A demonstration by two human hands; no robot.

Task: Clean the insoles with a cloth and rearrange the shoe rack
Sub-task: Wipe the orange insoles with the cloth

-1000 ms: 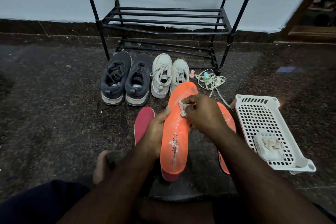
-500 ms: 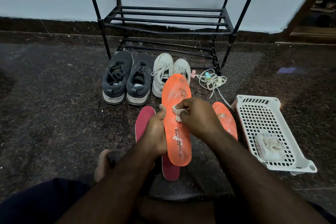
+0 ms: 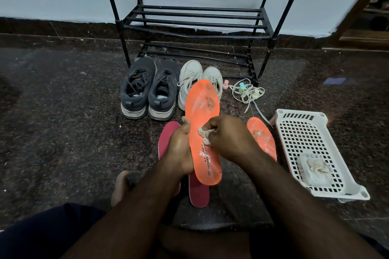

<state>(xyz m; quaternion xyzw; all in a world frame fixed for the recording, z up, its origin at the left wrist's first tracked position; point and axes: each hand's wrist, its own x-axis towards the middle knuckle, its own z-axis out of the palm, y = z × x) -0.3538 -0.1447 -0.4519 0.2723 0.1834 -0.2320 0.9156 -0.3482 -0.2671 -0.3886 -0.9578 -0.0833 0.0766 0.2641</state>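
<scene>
- Gripped one orange insole [image 3: 203,132] at centre with left hand [image 3: 179,149]; right hand [image 3: 229,139] pinched one cloth [image 3: 205,135] against it.
- Lay around: second orange insole [image 3: 262,136] at 3 o'clock, two red insoles [image 3: 166,139] at 8.
- Stood at 12: four shoes [image 3: 162,90], one rack [image 3: 195,19].

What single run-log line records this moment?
step: wiping insole | left hand: holds orange insole | right hand: rubs cloth on it | second orange insole: on floor

shoes [image 3: 168,88] before rack [image 3: 195,21], basket [image 3: 303,115] right of insoles [image 3: 203,111]
</scene>
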